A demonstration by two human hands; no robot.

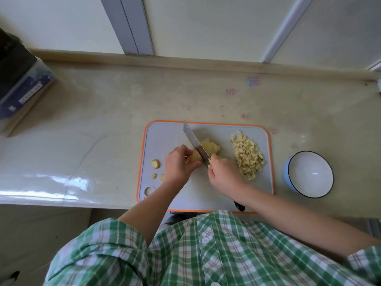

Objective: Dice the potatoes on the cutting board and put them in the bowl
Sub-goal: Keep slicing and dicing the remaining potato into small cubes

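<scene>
A grey cutting board (206, 193) with an orange rim lies on the counter. My left hand (178, 165) holds a peeled potato (193, 157) down on it. My right hand (223, 174) grips a knife (194, 142) whose blade stands against the potato's right side. Cut slices (210, 146) lie fanned to the right of the blade. A heap of diced potato (248, 154) sits on the board's right part. Three small end pieces (156, 163) lie at the board's left. The blue bowl (288, 178), white inside, stands empty to the right of the board.
A dark blue box (22, 85) sits at the counter's far left. A black handle end (240, 207) shows at the board's near edge under my right forearm. The wall and a raised ledge run along the counter's back.
</scene>
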